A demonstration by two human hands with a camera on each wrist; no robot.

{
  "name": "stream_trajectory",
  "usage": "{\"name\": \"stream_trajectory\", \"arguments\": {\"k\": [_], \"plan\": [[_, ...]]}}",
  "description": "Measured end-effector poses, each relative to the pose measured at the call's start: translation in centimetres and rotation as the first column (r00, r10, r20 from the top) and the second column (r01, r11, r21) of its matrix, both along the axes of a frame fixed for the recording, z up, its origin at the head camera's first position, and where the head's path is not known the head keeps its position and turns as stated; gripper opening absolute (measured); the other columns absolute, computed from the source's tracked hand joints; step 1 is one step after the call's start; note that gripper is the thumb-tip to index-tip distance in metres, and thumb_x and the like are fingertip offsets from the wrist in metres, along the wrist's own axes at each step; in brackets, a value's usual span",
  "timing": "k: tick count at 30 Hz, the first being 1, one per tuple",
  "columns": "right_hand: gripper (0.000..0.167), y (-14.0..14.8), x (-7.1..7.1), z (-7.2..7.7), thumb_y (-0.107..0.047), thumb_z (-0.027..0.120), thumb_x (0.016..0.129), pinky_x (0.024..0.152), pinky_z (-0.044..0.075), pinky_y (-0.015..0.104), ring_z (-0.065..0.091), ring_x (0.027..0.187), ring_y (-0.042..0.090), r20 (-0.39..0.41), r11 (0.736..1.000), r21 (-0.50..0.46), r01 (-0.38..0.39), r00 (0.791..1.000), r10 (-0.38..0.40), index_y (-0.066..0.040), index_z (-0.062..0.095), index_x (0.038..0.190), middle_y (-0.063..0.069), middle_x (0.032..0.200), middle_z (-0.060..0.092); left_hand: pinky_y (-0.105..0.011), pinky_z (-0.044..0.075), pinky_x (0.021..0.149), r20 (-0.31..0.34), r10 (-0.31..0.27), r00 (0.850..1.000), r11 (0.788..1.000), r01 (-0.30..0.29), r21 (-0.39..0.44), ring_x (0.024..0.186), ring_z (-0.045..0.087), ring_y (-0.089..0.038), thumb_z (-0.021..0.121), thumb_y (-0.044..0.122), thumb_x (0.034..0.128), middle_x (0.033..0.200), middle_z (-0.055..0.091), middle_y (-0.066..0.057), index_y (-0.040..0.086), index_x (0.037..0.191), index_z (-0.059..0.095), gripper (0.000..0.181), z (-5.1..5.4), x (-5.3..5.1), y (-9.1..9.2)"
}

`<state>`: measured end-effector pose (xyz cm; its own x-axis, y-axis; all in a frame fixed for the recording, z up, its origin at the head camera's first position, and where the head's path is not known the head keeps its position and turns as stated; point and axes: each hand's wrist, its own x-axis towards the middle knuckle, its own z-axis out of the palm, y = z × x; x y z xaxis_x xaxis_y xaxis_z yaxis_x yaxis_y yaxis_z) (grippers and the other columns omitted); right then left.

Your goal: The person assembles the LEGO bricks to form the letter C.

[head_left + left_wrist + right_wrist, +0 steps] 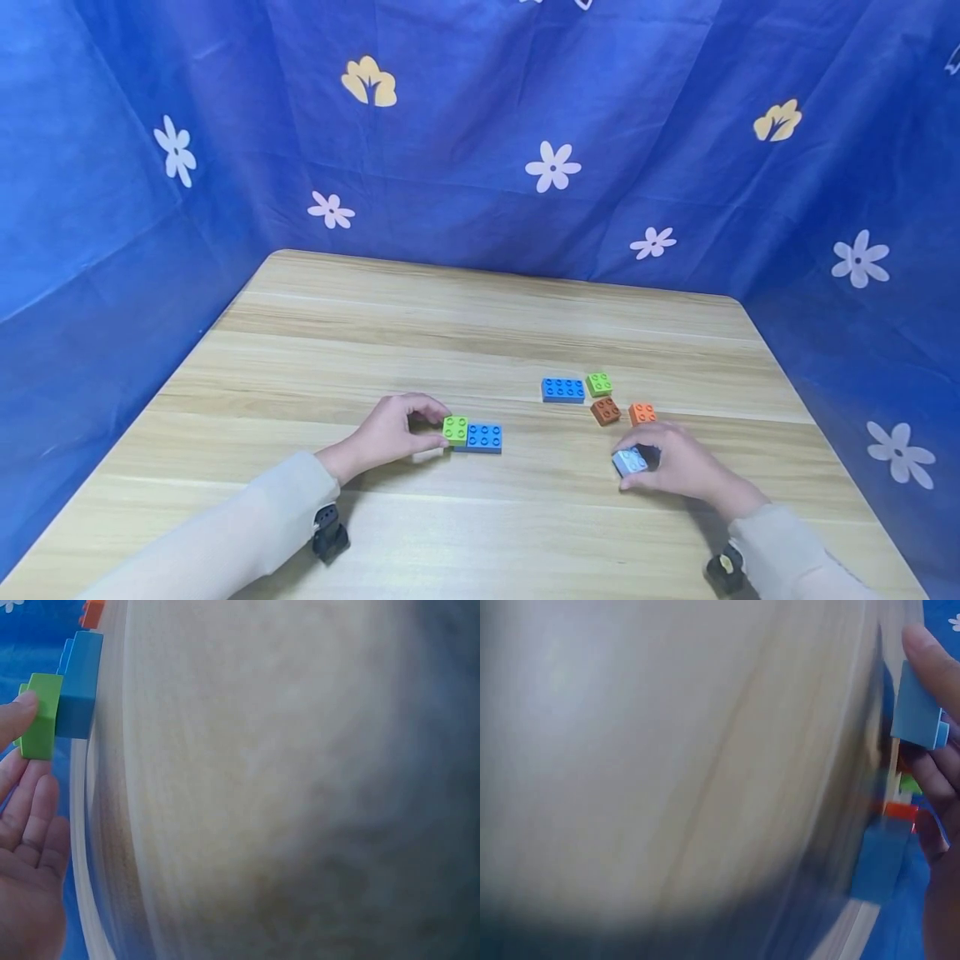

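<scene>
My left hand (393, 435) pinches a lime green brick (455, 430) between thumb and fingers; the brick is at the left end of a blue brick (485, 439), on top of it. In the left wrist view, the thumb of my left hand (28, 817) lies against the green brick (42, 716), beside the blue one (78, 694). Farther right, my right hand (678, 467) holds a small light blue brick (629, 462) by its sides. The right wrist view shows that brick (916, 709) between thumb and fingers of my right hand (941, 780).
Behind my right hand lie a blue brick (562, 390), a green brick (599, 384), a brown brick (605, 411) and an orange brick (642, 414). A blue block (881, 859) shows low in the right wrist view. Blue patterned cloth (480, 125) surrounds the wooden table (420, 317).
</scene>
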<state>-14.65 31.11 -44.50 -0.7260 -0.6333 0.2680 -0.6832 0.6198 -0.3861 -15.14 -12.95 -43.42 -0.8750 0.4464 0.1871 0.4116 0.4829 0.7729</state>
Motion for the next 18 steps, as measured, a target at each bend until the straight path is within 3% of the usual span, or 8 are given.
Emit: {"name": "stream_trajectory", "arguments": {"k": [10, 18], "plan": [[0.043, -2.7, 0.2, 0.9, -0.045, 0.083, 0.066, 0.077, 0.05, 0.035, 0.06, 0.089, 0.008, 0.073, 0.994, -0.086, 0.069, 0.995, -0.063, -0.022, 0.07, 0.1, -0.012, 0.1, 0.066, -0.034, 0.05, 0.085, 0.003, 0.003, 1.0, 1.0, -0.003, 0.007, 0.085, 0.063, -0.016, 0.083, 0.019, 0.0726, 0.09, 0.068, 0.003, 0.01, 0.101, 0.069, 0.033, -0.2, 0.0, -0.1], [0.044, -5.5, -0.2, 1.3, -0.042, 0.082, 0.069, 0.07, 0.052, 0.028, 0.057, 0.08, 0.004, 0.112, 0.989, -0.134, 0.062, 0.993, -0.047, -0.017, 0.068, 0.103, -0.016, 0.091, 0.061, -0.036, 0.051, 0.084, 0.004, 0.008, 1.0, 1.0, -0.008, 0.009, 0.084, 0.063, -0.017, 0.083, 0.016, 0.0718, 0.089, 0.067, 0.006, 0.008, 0.1, 0.069, 0.033, -0.2, 0.1, 0.0]]}}
